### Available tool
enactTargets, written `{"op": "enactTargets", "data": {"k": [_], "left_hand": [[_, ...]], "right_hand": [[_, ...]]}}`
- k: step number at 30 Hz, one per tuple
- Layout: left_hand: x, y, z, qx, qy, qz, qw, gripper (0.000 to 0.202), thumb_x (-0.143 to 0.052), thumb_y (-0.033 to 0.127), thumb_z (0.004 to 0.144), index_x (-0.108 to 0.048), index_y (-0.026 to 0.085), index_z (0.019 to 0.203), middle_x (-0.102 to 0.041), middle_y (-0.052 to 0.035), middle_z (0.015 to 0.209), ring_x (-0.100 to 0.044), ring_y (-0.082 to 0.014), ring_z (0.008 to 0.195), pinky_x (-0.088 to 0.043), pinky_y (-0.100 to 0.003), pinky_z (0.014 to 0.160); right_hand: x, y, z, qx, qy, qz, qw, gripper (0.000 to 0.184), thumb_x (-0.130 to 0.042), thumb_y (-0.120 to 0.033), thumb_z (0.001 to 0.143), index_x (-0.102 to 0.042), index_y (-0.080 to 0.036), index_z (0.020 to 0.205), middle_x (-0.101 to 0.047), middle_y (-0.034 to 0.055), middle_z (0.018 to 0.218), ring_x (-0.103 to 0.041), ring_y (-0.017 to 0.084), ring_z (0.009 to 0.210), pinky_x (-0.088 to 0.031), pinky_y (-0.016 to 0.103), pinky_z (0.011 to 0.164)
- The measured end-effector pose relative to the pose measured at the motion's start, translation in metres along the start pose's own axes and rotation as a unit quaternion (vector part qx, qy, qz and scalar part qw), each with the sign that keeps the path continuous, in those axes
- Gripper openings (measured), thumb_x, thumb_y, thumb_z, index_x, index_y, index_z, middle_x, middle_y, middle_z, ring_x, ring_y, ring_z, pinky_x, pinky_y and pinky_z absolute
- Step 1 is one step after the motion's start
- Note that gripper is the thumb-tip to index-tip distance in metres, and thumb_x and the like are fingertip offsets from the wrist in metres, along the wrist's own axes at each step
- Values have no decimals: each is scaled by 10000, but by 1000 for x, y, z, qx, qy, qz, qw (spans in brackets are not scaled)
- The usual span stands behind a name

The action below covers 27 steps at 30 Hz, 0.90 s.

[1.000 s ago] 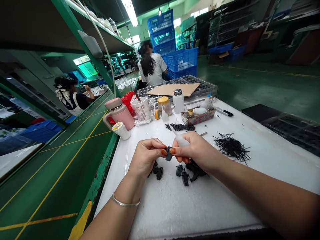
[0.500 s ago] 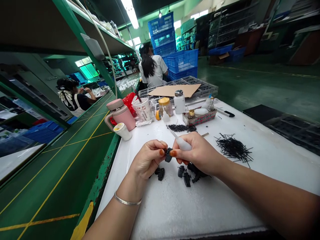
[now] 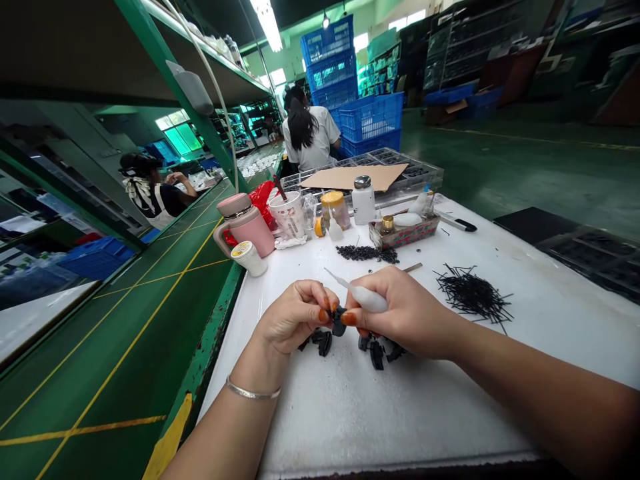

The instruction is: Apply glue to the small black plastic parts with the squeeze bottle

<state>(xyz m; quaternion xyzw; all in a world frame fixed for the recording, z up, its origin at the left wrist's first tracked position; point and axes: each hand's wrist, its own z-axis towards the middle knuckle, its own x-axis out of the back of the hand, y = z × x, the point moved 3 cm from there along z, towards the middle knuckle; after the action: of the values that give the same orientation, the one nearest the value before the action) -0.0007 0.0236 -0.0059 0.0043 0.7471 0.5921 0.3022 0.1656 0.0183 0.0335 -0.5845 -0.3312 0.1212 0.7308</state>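
Observation:
Between the fingertips of my left hand (image 3: 295, 315) is a small black plastic part (image 3: 339, 323), pinched above the white tabletop (image 3: 380, 413). My right hand (image 3: 395, 303) is closed round a white squeeze bottle (image 3: 369, 299) whose thin nozzle points up and to the left. The right thumb and fingertips also touch the black part from the other side. Loose black parts (image 3: 377, 355) lie under my right hand, partly hidden by it. More of the same black parts (image 3: 323, 342) lie just below my left hand.
A pile of thin black rods (image 3: 475, 293) lies at right, and small black rings (image 3: 365, 253) lie ahead. Behind them stand a pink mug (image 3: 250, 230), a paper cup (image 3: 287, 217), a white pump bottle (image 3: 363, 200) and a small box (image 3: 405, 232). Two people sit farther off.
The view has shifted slightly. Both hands stay together at the black part, and the squeeze bottle's nozzle has tilted lower toward the left.

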Motion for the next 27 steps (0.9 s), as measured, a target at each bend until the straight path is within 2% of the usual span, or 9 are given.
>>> {"op": "enactTargets", "data": {"k": [5,9,12,17,22,27], "left_hand": [[-3,3,-1,-34,-13,2,999,218,-846,140,540,-628,128,542,-630,-9,631,-600,-105,525,-468,-201,479],[-4,4,-3,-40,-28,-14,999,221,-831,152,578,-611,135,600,-620,1,640,-602,-98,495,-461,-182,447],[-4,3,-3,-36,-28,-14,999,252,-828,169,596,-584,136,644,-591,12,632,-580,-84,488,-445,-164,429],[-6,4,-3,-47,-37,-9,998,303,-826,228,608,-535,145,605,-536,17,614,-536,-85,502,-451,-191,450],[-8,4,-3,-48,-14,6,999,334,-845,221,561,-520,146,553,-524,7,650,-523,-93,547,-450,-218,505],[-7,3,-2,-44,-30,17,998,301,-848,193,548,-553,136,538,-558,-11,675,-528,-93,573,-442,-199,494]], "right_hand": [[2,-8,-3,99,33,-136,985,226,-593,-200,766,-528,-148,556,-515,-20,520,-422,81,487,-276,221,481],[2,-10,-6,154,47,-169,972,173,-587,-143,746,-555,-147,576,-534,-23,531,-425,73,483,-278,215,500],[1,-10,-7,177,48,-175,967,148,-573,-115,737,-573,-153,593,-559,-19,538,-448,78,485,-288,213,506],[-1,-10,-9,213,49,-188,958,111,-556,-90,723,-607,-162,656,-612,-10,582,-489,89,506,-313,210,518],[-1,-10,-9,225,53,-191,954,97,-574,-101,728,-606,-160,658,-590,-21,566,-471,79,488,-310,204,503],[-2,-11,-8,217,53,-155,962,150,-583,-125,758,-565,-161,614,-546,-40,537,-442,61,471,-304,191,495]]}}
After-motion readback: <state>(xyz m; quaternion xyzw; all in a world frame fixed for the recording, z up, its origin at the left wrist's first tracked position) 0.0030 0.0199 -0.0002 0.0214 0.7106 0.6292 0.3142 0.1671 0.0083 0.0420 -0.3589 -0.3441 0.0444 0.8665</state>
